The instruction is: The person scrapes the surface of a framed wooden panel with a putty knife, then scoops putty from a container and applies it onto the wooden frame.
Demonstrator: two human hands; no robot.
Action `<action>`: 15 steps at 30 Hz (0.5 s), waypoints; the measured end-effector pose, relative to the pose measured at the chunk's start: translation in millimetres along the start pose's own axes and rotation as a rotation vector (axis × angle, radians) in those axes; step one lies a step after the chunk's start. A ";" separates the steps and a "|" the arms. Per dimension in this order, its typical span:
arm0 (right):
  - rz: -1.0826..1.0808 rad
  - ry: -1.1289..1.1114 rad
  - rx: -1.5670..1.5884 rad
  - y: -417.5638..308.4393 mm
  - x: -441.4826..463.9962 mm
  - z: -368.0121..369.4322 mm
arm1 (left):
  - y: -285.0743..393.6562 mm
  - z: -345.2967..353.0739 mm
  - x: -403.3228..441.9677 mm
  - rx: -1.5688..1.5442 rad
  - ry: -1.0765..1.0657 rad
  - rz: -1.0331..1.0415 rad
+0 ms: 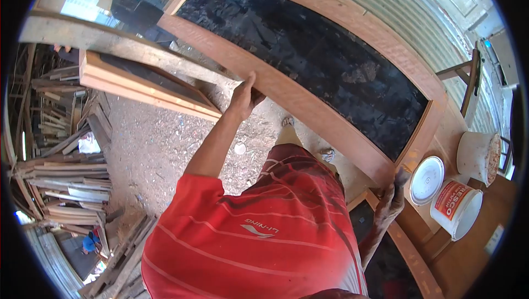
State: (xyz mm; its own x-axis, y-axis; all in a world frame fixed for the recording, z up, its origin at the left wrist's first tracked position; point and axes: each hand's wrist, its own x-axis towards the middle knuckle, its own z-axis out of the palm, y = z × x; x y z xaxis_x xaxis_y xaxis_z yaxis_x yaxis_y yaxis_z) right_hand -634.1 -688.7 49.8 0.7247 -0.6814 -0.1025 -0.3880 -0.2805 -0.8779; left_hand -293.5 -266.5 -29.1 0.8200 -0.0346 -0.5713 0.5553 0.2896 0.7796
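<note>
A long wooden frame (325, 125) with a dark, blotchy panel (308, 51) set in it lies slantwise in front of me. My left hand (246, 99) is closed round its near long edge, thumb on top and fingers curling beneath. At the near right corner, my right hand (390, 195) holds the frame, its fingers partly hidden at the edge. Below my right arm, a second dark-panelled wooden frame (410, 252) shows in part. A white bucket (454, 208) with a red label and a round white lid (427, 180) are close to my right hand.
Another wooden frame (149, 90) leans at the left beside a long plank (127, 45). Stacked timber (71, 183) lines the left side. A second bucket (478, 155) stands at the right, near corrugated sheeting (386, 1). Debris litters the ground (160, 150).
</note>
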 end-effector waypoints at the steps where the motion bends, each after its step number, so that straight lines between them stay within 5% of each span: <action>1: 0.034 0.079 -0.063 13.7 0.3 -0.8 | -3.7 -17.8 15.0 -0.044 -0.005 0.003; 3: 0.139 0.232 -0.188 -1.8 -3.5 7.9 | 8.0 -36.2 28.7 -0.156 0.122 0.026; 5: -0.029 0.401 -0.046 5.7 -2.9 24.9 | 11.1 -93.0 68.5 -0.107 0.235 0.240; 7: 0.043 0.565 -0.365 -3.8 -7.4 38.7 | 53.8 -104.4 73.0 -0.076 0.244 0.183; 9: 0.313 0.707 0.073 -1.6 -4.0 55.3 | 86.9 -105.8 79.6 -0.117 0.228 0.223; 11: 0.385 0.805 0.026 -2.0 -0.6 64.7 | 102.8 -133.6 108.9 -0.212 0.284 0.127; 12: 0.423 0.823 0.065 3.0 -3.6 70.2 | 108.7 -158.8 114.9 -0.088 0.086 0.113; 15: 0.443 0.889 0.189 -20.6 3.4 87.4 | 115.3 -158.8 126.1 -0.042 0.217 0.166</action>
State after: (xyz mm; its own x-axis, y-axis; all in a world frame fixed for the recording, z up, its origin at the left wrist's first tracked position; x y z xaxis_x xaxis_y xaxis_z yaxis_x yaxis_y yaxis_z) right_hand -573.8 -626.1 26.6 -0.1797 -0.9764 -0.1194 -0.3671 0.1792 -0.9128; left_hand -148.0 -85.6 -52.1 0.8481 0.2209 -0.4816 0.4059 0.3136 0.8585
